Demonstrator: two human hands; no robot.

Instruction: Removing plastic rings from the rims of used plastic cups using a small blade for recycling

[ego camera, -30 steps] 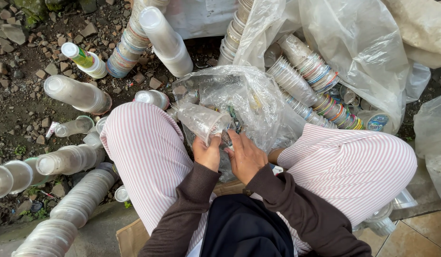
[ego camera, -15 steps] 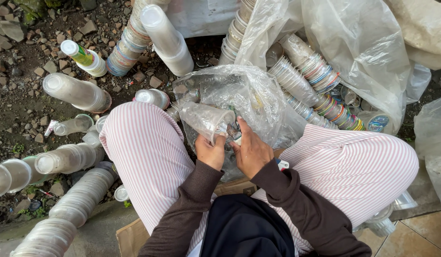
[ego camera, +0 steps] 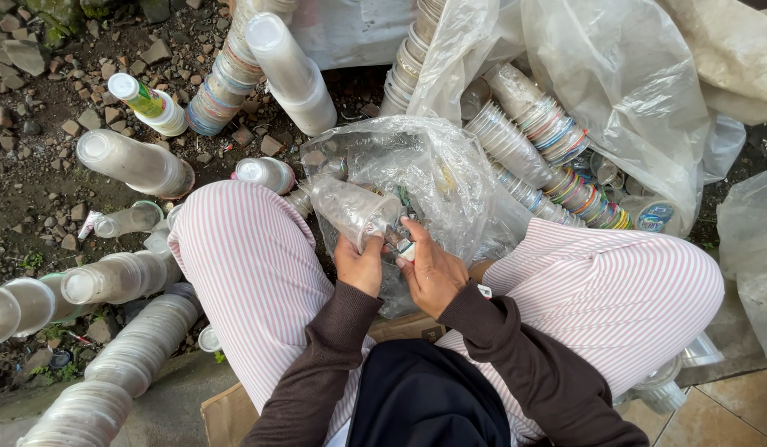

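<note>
**A:** Between the knees, frame centre: left hand (ego camera: 360, 263) grips a clear plastic cup (ego camera: 353, 211), fingers curled round its rim end. Cup lies tilted, base pointing to 10 o'clock.

**B:** Right hand?

**A:** Right hand (ego camera: 430, 269) just beside it at 3 o'clock, fingertips pinched at the cup's mouth on something small. Too small to tell what; looks like a lid scrap or label.

**B:** What's behind the cup?

**A:** Clear plastic bag (ego camera: 433, 178), crumpled, holding more cups, touching both hands from 12 o'clock. Striped trouser legs (ego camera: 251, 265) flank it at 9 and 3.

**B:** Surroundings?

**A:** Stacked clear cups (ego camera: 135, 163) lying on gravel at 9 to 10 o'clock, more stacks (ego camera: 139, 343) at 8. Large translucent sack (ego camera: 623, 99) at 1 to 2 o'clock with nested stacks of colour-rimmed cups (ego camera: 549, 132) spilling out. Cardboard (ego camera: 230, 410) under the person at 7.
</note>
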